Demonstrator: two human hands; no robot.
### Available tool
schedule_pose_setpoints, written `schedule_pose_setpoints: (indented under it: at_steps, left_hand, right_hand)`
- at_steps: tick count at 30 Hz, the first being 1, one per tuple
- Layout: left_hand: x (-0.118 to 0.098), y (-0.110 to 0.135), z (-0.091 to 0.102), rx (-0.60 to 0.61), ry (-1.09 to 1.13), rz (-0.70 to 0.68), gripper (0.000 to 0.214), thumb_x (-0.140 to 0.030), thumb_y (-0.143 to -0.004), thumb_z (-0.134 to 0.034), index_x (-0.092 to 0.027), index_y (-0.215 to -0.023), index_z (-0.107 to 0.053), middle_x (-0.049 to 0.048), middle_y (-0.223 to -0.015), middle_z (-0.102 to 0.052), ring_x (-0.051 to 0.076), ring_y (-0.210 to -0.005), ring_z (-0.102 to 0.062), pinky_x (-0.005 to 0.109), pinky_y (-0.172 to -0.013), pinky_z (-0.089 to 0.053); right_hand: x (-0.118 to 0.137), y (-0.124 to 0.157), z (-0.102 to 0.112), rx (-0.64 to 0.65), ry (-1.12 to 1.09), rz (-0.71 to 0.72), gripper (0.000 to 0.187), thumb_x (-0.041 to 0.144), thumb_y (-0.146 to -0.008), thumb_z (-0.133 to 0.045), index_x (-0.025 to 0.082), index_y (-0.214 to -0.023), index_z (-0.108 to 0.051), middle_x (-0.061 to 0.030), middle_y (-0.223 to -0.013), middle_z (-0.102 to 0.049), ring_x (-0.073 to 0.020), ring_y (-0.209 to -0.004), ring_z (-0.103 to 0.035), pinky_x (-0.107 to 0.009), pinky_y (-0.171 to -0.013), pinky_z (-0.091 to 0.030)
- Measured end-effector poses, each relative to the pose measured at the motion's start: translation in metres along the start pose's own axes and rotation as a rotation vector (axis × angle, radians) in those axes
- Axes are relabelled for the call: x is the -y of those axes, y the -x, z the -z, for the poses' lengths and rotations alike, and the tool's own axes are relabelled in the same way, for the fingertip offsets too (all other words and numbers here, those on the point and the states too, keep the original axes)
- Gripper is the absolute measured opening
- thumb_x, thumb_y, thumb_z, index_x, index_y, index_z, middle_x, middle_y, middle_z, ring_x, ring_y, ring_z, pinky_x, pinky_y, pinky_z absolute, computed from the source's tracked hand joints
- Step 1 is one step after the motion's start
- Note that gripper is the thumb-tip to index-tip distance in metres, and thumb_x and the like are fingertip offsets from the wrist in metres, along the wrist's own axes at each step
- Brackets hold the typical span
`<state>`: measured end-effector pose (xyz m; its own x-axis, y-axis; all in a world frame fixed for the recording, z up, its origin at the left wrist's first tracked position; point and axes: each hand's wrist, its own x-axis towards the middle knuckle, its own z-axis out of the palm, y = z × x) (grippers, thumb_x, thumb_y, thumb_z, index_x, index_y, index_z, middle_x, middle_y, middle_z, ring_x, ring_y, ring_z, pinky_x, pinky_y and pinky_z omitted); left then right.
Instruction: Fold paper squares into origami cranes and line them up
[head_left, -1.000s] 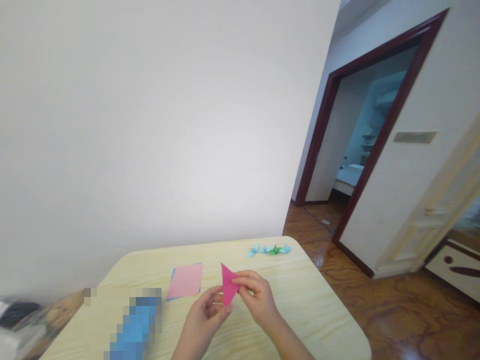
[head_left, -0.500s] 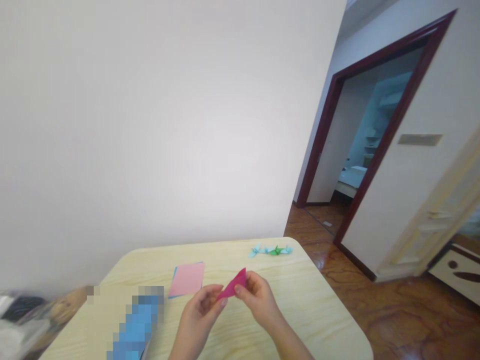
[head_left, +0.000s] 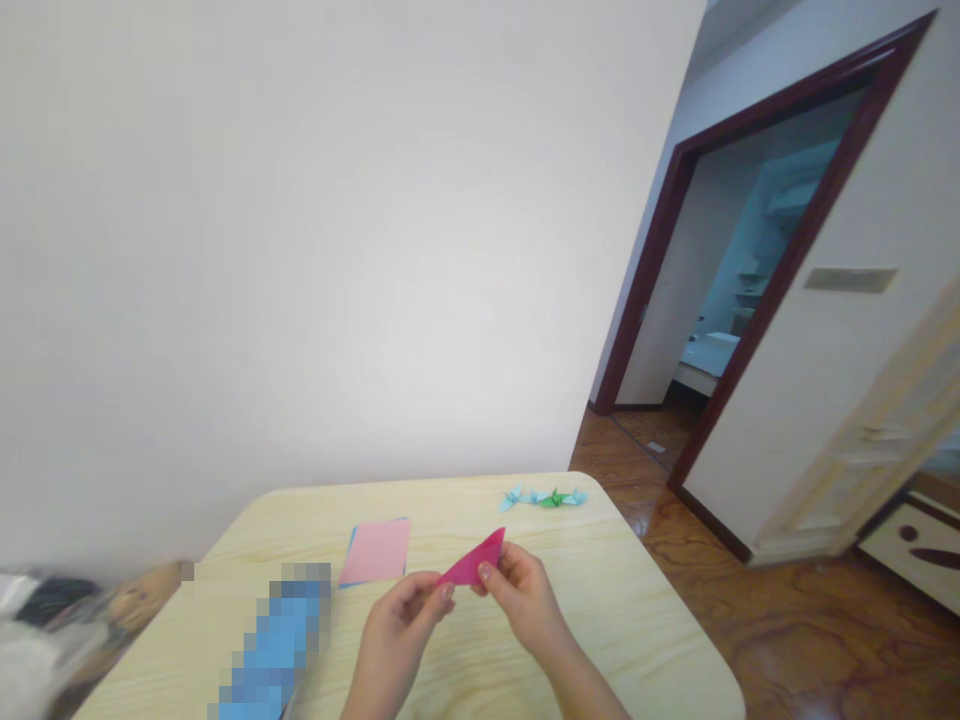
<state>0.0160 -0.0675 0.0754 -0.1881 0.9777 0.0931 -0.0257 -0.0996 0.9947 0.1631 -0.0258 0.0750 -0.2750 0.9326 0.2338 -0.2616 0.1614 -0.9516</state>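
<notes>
A folded magenta paper triangle point(head_left: 474, 561) is held above the light wooden table point(head_left: 637, 620) by both hands. My left hand point(head_left: 401, 625) pinches its lower left tip, fingers closed. My right hand point(head_left: 519, 590) pinches its lower edge near the middle, thumb on top. The triangle lies nearly flat, its point aimed up and to the right. A small stack of square paper sheets point(head_left: 376, 551), pink on top with a blue edge showing, lies on the table just behind my left hand.
Several small folded paper figures point(head_left: 543, 497), pale blue and green, sit in a row at the table's far edge. A blurred blue patch point(head_left: 274, 645) lies at the left. Wall stands behind the table; an open doorway point(head_left: 739, 290) and wooden floor lie to the right.
The magenta triangle has tipped from standing upright to lying nearly flat, point to the right. Both hands kept hold of it and shifted slightly right.
</notes>
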Motion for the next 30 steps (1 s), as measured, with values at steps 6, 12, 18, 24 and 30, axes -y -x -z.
schedule_pose_setpoints:
  at_steps: [6, 12, 18, 24, 30]
  left_hand:
    - [0.000, -0.001, 0.000, 0.000, -0.020, -0.028, 0.026, -0.043, -0.062, -0.068, -0.017, -0.066, -0.067, 0.0014, -0.058, -0.066, 0.017, -0.057, -0.060, 0.027, -0.058, -0.050]
    - [-0.005, 0.001, -0.001, -0.004, 0.006, -0.004, 0.030, -0.046, -0.059, -0.069, -0.017, -0.064, -0.066, 0.0002, -0.057, -0.064, 0.017, -0.057, -0.060, 0.028, -0.059, -0.050]
    - [-0.009, 0.002, -0.004, 0.022, 0.073, -0.029, 0.027, -0.044, -0.062, -0.069, -0.018, -0.062, -0.061, -0.0031, -0.056, -0.059, 0.014, -0.056, -0.057, 0.026, -0.059, -0.050]
    - [-0.010, 0.003, -0.009, 0.019, 0.118, -0.046, 0.029, -0.046, -0.064, -0.066, -0.019, -0.062, -0.055, -0.0054, -0.054, -0.054, 0.013, -0.053, -0.055, 0.025, -0.056, -0.049]
    - [-0.003, -0.001, -0.008, 0.051, -0.060, -0.069, 0.021, -0.039, -0.068, -0.064, -0.019, -0.070, -0.059, -0.0021, -0.061, -0.060, 0.015, -0.058, -0.058, 0.025, -0.057, -0.046]
  right_hand:
    - [-0.002, 0.000, 0.002, 0.001, -0.014, -0.006, 0.026, 0.040, -0.071, -0.065, 0.015, -0.073, -0.060, -0.0005, -0.059, -0.060, -0.0117, -0.053, -0.051, -0.023, -0.053, -0.039]
    - [0.004, 0.000, 0.000, -0.009, -0.010, 0.001, 0.026, 0.040, -0.069, -0.067, 0.015, -0.070, -0.061, 0.0000, -0.057, -0.060, -0.0113, -0.052, -0.051, -0.023, -0.052, -0.040]
    - [-0.001, -0.001, 0.000, -0.014, -0.030, -0.020, 0.024, 0.038, -0.067, -0.069, 0.015, -0.071, -0.064, -0.0025, -0.063, -0.066, -0.0139, -0.056, -0.057, -0.025, -0.056, -0.044]
    - [0.001, -0.001, -0.003, -0.006, -0.037, -0.023, 0.021, 0.034, -0.067, -0.070, 0.015, -0.072, -0.067, -0.0055, -0.070, -0.069, -0.0176, -0.063, -0.061, -0.029, -0.062, -0.046]
    - [0.001, 0.000, -0.002, 0.007, 0.000, -0.007, 0.020, 0.033, -0.067, -0.070, 0.014, -0.071, -0.067, -0.0046, -0.068, -0.069, -0.0167, -0.061, -0.060, -0.028, -0.060, -0.045]
